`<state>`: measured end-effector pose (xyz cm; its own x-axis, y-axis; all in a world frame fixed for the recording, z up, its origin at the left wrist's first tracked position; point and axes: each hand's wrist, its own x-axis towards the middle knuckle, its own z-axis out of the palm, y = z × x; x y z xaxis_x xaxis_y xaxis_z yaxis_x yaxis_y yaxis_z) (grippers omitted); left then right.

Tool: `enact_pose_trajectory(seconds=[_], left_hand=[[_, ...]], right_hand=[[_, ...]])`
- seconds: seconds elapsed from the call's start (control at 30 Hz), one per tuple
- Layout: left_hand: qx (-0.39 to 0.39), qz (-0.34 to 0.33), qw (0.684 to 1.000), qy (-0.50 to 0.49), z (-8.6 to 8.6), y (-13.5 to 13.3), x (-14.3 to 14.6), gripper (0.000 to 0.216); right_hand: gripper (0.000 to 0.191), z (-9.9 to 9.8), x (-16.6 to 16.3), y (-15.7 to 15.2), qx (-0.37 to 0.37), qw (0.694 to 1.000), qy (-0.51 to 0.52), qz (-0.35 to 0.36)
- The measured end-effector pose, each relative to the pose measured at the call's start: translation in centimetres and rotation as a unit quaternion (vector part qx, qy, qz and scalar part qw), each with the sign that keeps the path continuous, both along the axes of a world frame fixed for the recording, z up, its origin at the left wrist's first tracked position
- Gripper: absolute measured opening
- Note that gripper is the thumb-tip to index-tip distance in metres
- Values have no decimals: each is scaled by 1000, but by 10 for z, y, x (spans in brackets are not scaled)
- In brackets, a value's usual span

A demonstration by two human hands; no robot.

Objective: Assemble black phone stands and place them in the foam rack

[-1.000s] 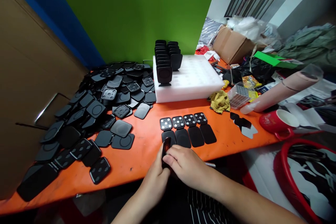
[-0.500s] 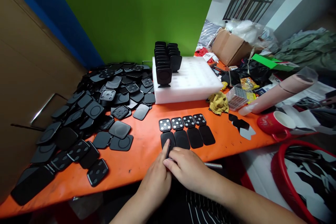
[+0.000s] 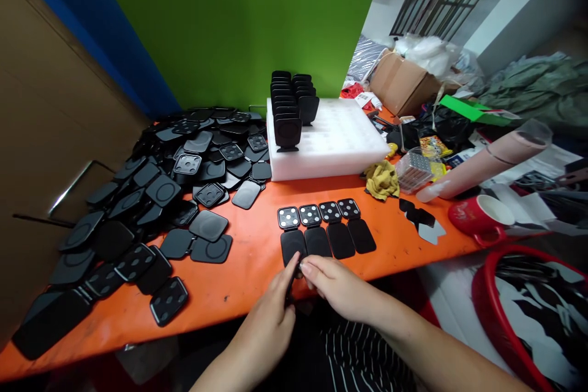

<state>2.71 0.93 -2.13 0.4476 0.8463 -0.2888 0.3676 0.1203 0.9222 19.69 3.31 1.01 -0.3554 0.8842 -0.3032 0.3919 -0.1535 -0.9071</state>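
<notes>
A thin black panel (image 3: pixel 291 285), seen nearly edge-on, is in my left hand (image 3: pixel 269 318) at the table's front edge. My right hand (image 3: pixel 337 285) is closed in a pinch at the upper end of that panel, close to the left fingertips. Whether it grips the panel itself or some small part is hidden. Just beyond my fingers lies a row of several unfolded black hinged panels (image 3: pixel 318 243). Their far halves (image 3: pixel 310 215) have pale round dots, and their near halves are plain black.
A large heap of black hinged panels (image 3: pixel 160 190) covers the left side. Folded stands rise from a white foam block (image 3: pixel 326 159) at the back. Rightward are a yellow cloth (image 3: pixel 383 180), dark and pale cut pieces (image 3: pixel 425 220), a red mug (image 3: pixel 480 217) and a red bin (image 3: pixel 487 306).
My right fingers have moved off the back of my left hand to a pinch by the panel's upper end. The left hand has drawn slightly back, and more of the panel's edge shows.
</notes>
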Motion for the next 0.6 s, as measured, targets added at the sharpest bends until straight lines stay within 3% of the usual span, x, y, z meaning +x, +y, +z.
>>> enact_pose_trajectory(seconds=[0.1, 0.3, 0.47, 0.6], left_hand=[[90, -49, 988, 113, 3, -6, -4, 70], [138, -93, 964, 207, -2, -21, -6, 66], [141, -84, 960, 225, 0, -25, -5, 58], [123, -35, 982, 138, 7, -17, -2, 47]], right_hand=[[34, 4, -1, -5, 43, 996, -63, 35], [32, -2, 0, -14, 41, 994, -71, 75], [33, -15, -6, -18, -46, 998, 29, 14], [35, -22, -15, -20, -80, 989, 106, -69]])
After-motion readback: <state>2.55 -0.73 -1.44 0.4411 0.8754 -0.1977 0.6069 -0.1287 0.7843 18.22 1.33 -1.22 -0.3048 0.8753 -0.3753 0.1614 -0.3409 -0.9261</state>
